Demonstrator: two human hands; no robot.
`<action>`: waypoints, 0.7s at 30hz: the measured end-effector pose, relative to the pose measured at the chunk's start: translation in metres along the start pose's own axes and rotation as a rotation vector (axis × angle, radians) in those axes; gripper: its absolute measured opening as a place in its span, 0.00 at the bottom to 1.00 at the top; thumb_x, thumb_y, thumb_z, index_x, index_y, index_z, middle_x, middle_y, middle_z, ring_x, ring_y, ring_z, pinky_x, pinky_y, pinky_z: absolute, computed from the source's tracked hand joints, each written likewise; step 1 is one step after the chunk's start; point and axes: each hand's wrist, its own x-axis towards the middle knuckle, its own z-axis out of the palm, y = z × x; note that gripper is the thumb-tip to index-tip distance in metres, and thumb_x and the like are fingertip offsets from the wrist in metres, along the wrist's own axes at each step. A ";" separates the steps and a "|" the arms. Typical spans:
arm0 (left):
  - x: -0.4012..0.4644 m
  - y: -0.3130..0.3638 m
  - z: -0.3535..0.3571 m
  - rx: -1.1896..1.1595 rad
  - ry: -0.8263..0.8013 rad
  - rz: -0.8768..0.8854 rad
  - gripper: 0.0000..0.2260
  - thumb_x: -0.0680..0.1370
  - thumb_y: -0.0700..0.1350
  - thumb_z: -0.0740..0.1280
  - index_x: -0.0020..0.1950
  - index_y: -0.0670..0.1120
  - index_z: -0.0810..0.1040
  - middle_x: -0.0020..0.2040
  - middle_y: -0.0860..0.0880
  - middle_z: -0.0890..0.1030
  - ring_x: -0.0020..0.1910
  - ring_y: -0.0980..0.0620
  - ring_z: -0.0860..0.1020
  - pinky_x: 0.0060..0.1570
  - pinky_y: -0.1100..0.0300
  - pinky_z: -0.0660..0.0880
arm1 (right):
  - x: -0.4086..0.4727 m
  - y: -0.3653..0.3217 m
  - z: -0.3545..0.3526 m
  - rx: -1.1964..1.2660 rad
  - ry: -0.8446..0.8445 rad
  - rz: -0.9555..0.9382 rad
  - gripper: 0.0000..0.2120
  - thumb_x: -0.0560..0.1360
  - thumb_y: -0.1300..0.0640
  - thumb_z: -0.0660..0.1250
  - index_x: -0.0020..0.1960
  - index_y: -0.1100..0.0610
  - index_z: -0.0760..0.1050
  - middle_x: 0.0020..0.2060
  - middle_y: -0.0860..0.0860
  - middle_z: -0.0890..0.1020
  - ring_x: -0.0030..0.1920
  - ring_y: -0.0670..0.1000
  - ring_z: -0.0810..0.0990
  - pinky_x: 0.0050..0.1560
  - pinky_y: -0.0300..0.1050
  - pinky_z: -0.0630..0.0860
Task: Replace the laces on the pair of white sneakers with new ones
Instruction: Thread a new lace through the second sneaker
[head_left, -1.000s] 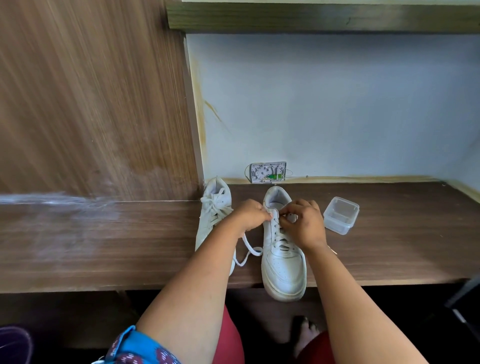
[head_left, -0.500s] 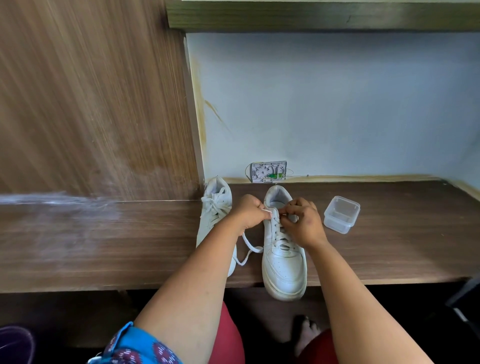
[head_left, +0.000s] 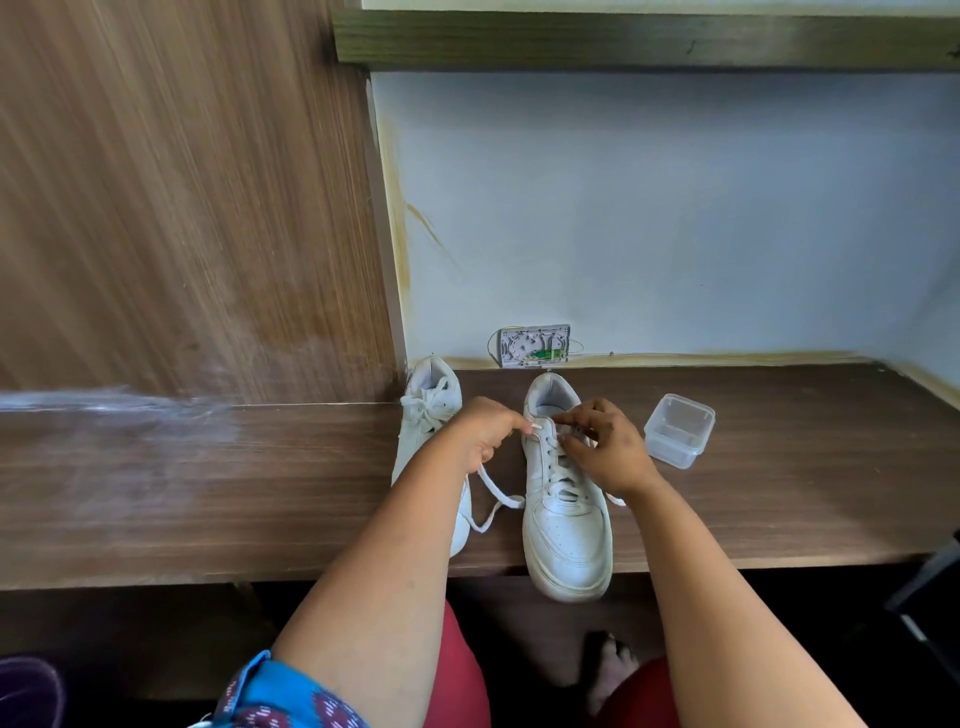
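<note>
Two white sneakers stand on a wooden shelf (head_left: 208, 493). The right sneaker (head_left: 569, 535) points its toe toward me and juts over the shelf's front edge. My left hand (head_left: 485, 431) pinches a white lace (head_left: 493, 499) at the sneaker's top left eyelet; the lace's loose end trails down between the shoes. My right hand (head_left: 605, 447) pinches the lace near the top of the tongue, fingers curled over the eyelets. The left sneaker (head_left: 431, 410) stands behind my left forearm with its laces tied in a bow.
A small clear plastic box (head_left: 678, 431) sits open on the shelf right of the shoes. A white wall fitting (head_left: 535, 345) is fixed at the back. A wooden panel (head_left: 182, 208) rises at left. My bare foot (head_left: 610, 670) shows below the shelf.
Both hands have shifted slightly up the right sneaker toward its top eyelets. My right hand's fingers have spread a little. The shoes and box have not moved.
</note>
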 end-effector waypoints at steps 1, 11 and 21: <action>-0.002 0.001 -0.004 0.020 -0.016 -0.023 0.06 0.77 0.43 0.67 0.43 0.41 0.79 0.34 0.50 0.66 0.27 0.55 0.59 0.22 0.66 0.55 | 0.001 -0.001 0.000 0.017 0.003 0.017 0.11 0.73 0.59 0.69 0.54 0.50 0.82 0.49 0.47 0.75 0.54 0.51 0.75 0.55 0.42 0.70; -0.020 0.017 -0.071 -0.244 0.125 0.054 0.15 0.78 0.52 0.65 0.33 0.48 0.74 0.26 0.54 0.65 0.28 0.55 0.61 0.37 0.58 0.60 | 0.038 -0.039 -0.015 -0.644 -0.308 0.202 0.21 0.78 0.44 0.55 0.70 0.44 0.68 0.66 0.56 0.66 0.69 0.59 0.59 0.66 0.58 0.63; -0.015 0.001 -0.032 0.778 0.367 0.154 0.20 0.76 0.57 0.65 0.62 0.45 0.76 0.65 0.46 0.75 0.65 0.43 0.73 0.61 0.49 0.72 | 0.031 -0.066 -0.050 -0.541 -0.240 0.215 0.18 0.79 0.47 0.57 0.62 0.52 0.76 0.63 0.57 0.72 0.67 0.59 0.64 0.64 0.55 0.65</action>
